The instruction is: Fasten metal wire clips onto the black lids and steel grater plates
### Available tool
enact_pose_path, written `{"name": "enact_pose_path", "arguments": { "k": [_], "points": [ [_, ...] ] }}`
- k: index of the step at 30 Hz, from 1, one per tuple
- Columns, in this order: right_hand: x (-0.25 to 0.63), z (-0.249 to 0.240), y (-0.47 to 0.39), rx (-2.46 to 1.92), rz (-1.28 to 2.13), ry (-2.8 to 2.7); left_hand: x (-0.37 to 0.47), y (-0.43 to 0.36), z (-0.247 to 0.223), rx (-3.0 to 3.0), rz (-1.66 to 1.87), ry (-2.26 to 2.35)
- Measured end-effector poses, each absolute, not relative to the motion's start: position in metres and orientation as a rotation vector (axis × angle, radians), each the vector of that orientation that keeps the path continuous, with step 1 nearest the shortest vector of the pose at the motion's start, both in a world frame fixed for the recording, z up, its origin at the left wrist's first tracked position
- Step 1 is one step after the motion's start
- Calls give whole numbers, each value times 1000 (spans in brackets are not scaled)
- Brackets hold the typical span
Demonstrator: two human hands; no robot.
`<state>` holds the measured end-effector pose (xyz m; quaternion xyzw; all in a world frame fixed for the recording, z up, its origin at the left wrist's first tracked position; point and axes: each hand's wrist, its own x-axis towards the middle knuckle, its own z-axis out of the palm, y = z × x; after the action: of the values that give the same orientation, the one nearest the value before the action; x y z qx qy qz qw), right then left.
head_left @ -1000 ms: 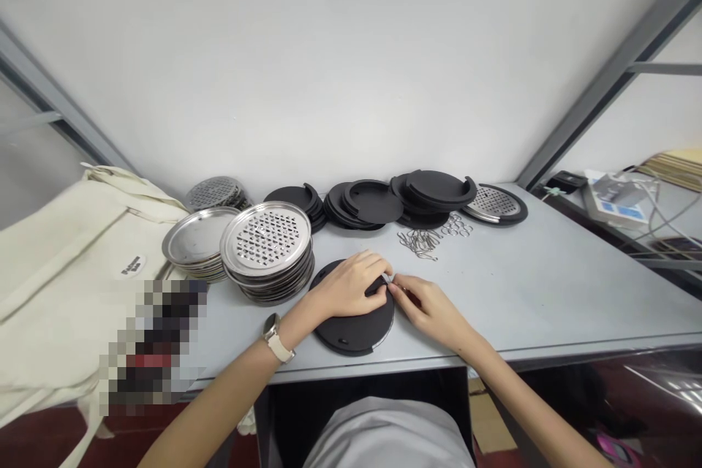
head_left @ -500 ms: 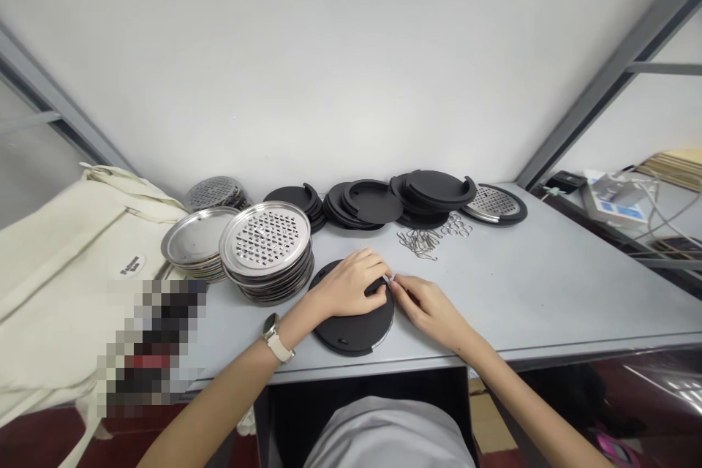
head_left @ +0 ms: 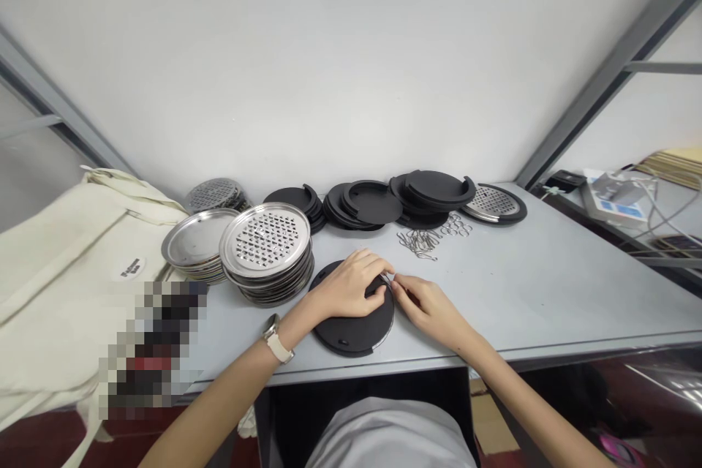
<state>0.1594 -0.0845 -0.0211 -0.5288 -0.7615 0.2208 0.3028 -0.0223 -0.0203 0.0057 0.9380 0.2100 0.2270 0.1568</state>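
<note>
While the left hand arches palm-down over the black disc, fingers curled, grip unclear | right hand reaches in sideways, thumb and forefinger pinching a small metal piece | disc rests on table near front edge

Our flat, round, matte-black disc lies on the pale grey surface, partly covered, silvery edging showing at its lower right; a slim silvery piece, mostly hidden, sits by its upper-right edge.
</note>
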Motion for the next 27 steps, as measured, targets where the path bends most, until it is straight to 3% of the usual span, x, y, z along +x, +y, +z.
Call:
{"name": "enact_pose_path", "arguments": {
  "k": [27],
  "points": [
    [159, -24, -84, -1419, 560, -2032, -24, -16, 4, 2475, 648, 635]
  ]
}}
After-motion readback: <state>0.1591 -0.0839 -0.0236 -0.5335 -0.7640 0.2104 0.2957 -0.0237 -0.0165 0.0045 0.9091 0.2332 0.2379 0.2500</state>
